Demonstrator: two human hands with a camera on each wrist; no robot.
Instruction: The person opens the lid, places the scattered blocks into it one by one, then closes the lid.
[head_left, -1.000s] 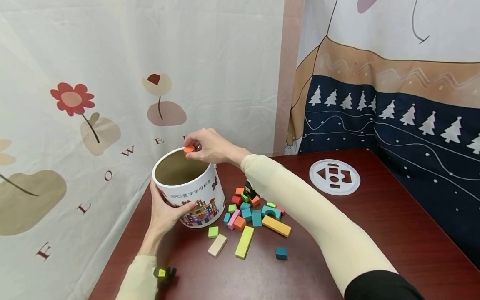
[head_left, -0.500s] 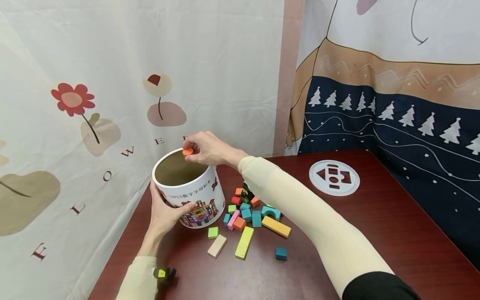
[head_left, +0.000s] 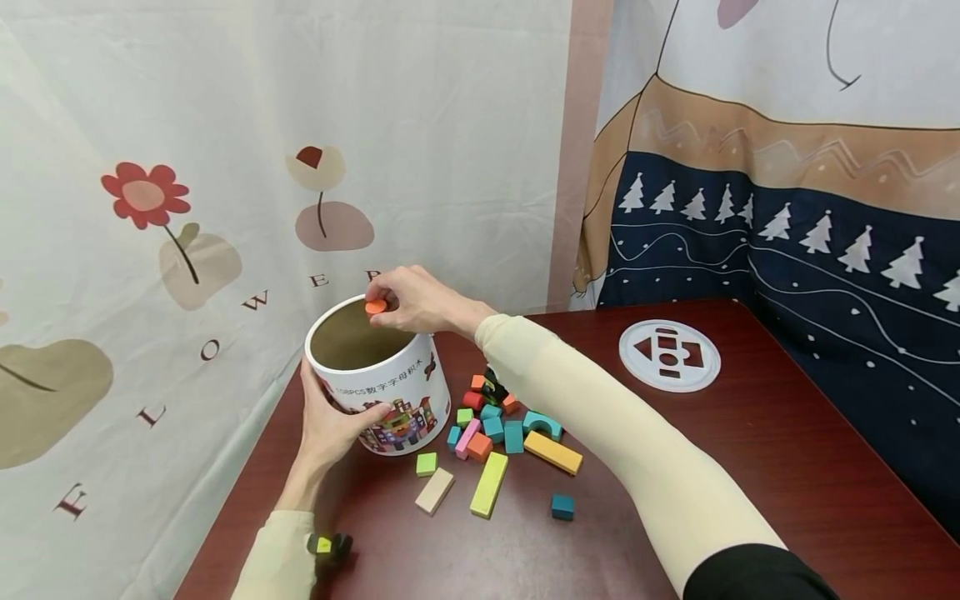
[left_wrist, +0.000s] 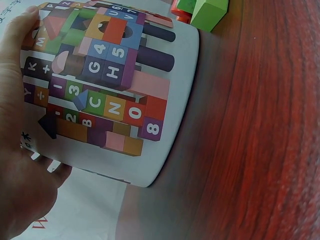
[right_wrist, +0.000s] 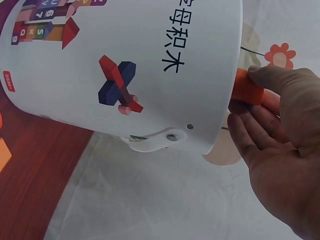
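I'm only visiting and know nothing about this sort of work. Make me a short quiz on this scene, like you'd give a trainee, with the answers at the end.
1. Which hand pinches the orange block at the mouth of the white bucket?

2. True or false: the white disc with cut-out shapes lies on the table, apart from the white bucket.

3. What does the left hand hold?
A) the arch-shaped block
B) the side of the white bucket
C) the long yellow block

Key:
1. The right hand.
2. True.
3. B.
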